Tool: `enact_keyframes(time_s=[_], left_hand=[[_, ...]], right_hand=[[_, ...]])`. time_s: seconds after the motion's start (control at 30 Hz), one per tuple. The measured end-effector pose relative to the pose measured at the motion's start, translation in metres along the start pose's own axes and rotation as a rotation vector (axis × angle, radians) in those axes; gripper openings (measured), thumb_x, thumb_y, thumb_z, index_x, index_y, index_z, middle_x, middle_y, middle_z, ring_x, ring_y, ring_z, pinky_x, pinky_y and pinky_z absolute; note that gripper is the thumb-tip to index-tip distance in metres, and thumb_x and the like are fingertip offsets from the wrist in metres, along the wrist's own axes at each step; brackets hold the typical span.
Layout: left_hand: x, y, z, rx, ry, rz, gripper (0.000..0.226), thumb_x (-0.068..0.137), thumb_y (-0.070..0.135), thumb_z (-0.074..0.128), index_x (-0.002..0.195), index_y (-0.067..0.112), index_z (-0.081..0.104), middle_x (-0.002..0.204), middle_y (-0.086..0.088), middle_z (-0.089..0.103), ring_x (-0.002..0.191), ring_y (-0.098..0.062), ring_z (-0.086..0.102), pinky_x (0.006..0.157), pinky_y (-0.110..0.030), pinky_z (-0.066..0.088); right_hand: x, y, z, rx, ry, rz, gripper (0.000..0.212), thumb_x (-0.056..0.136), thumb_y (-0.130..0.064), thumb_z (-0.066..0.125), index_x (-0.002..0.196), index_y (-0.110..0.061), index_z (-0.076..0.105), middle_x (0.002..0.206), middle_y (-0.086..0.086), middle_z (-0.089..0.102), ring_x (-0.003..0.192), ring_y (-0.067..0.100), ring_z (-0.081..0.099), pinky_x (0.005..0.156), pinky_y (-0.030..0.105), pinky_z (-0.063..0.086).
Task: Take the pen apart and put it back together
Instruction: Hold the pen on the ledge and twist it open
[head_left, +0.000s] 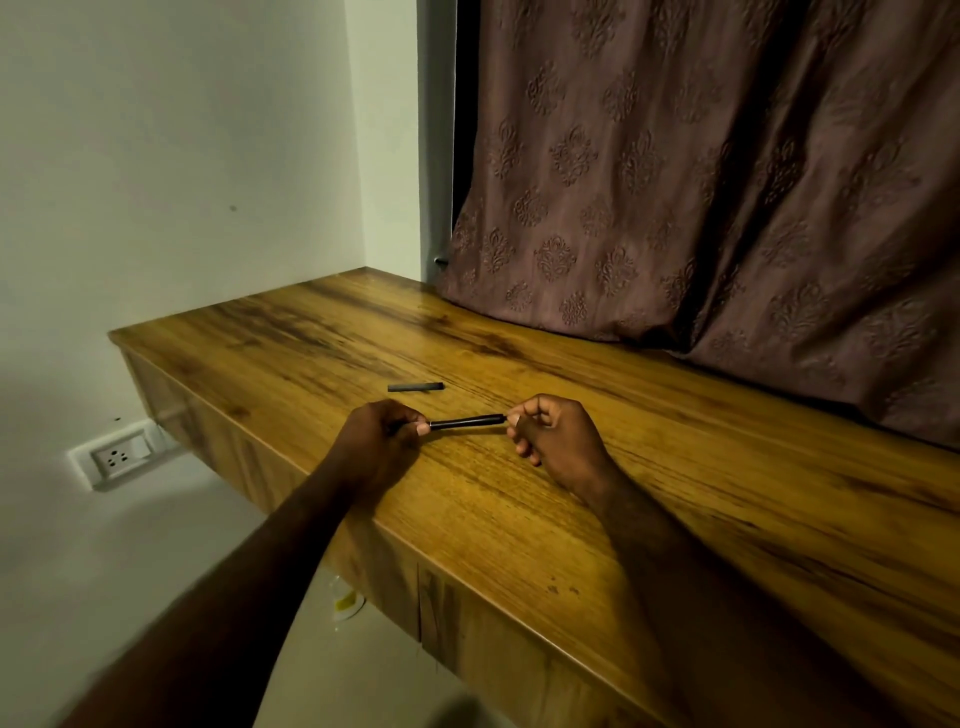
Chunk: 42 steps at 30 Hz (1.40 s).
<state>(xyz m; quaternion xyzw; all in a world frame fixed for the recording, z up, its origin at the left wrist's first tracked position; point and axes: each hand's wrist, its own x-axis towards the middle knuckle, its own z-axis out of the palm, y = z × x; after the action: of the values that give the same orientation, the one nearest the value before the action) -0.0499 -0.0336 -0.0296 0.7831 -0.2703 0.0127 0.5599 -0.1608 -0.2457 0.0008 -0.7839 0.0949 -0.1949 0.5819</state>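
A dark pen barrel (466, 421) is held level just above the wooden table (571, 509), between my two hands. My left hand (375, 439) grips its left end, fingers curled round it and the thumb lying along the top. My right hand (556, 439) pinches the right end between thumb and fingertips. The pen's grey cap (415, 387) lies flat on the table just beyond my hands, apart from them. The ends of the barrel are hidden inside my fingers.
A brown patterned curtain (701, 208) hangs over the table's far right side. A white wall runs along the left, with a socket plate (115, 458) low down. The table's front edge (395, 530) passes under my forearms.
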Motion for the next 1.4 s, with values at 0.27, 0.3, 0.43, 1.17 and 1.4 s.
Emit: enact_keyframes(time_s=[0.27,0.3,0.43,1.17,1.4], left_hand=[[-0.002,0.005,0.002,-0.129,0.009,-0.098,0.009,0.075,0.002,0.075,0.082,0.003,0.069,0.063,-0.01,0.064,0.053,-0.02,0.053,0.048,-0.022,0.041],[-0.002,0.005,0.002,-0.122,0.01,-0.096,0.008,0.076,0.0,0.075,0.081,0.002,0.069,0.064,-0.009,0.064,0.054,-0.019,0.054,0.049,-0.023,0.041],[-0.001,0.006,0.002,-0.051,0.008,-0.056,0.01,0.073,0.001,0.078,0.078,0.006,0.071,0.08,-0.019,0.071,0.069,-0.02,0.063,0.065,-0.03,0.049],[-0.003,0.02,0.001,0.244,0.018,-0.013,0.011,0.075,0.004,0.077,0.085,0.008,0.077,0.083,-0.001,0.071,0.074,-0.006,0.066,0.062,-0.009,0.047],[-0.007,0.028,0.0,0.267,0.011,-0.006,0.01,0.076,0.004,0.076,0.085,0.008,0.075,0.085,-0.002,0.071,0.082,-0.015,0.067,0.076,-0.026,0.051]], right_hand=[[-0.002,-0.003,-0.007,0.085,0.022,0.062,0.009,0.093,-0.008,0.058,0.089,-0.002,0.064,0.068,0.008,0.062,0.046,0.012,0.047,0.036,0.02,0.031],[-0.002,-0.003,-0.009,0.109,0.019,0.067,0.009,0.092,-0.007,0.058,0.089,-0.002,0.064,0.068,0.009,0.062,0.045,0.013,0.047,0.036,0.02,0.031],[-0.005,-0.006,-0.018,0.075,0.016,0.052,0.008,0.089,-0.006,0.062,0.082,-0.006,0.065,0.064,0.008,0.062,0.044,0.013,0.048,0.037,0.02,0.032],[0.011,0.025,-0.075,-0.557,0.246,0.08,0.006,0.077,-0.019,0.077,0.071,-0.019,0.077,0.079,-0.002,0.074,0.08,0.014,0.067,0.077,0.029,0.053],[0.01,0.024,-0.078,-0.484,0.254,0.09,0.011,0.083,-0.013,0.07,0.074,-0.017,0.076,0.078,-0.001,0.072,0.079,0.013,0.064,0.075,0.024,0.047]])
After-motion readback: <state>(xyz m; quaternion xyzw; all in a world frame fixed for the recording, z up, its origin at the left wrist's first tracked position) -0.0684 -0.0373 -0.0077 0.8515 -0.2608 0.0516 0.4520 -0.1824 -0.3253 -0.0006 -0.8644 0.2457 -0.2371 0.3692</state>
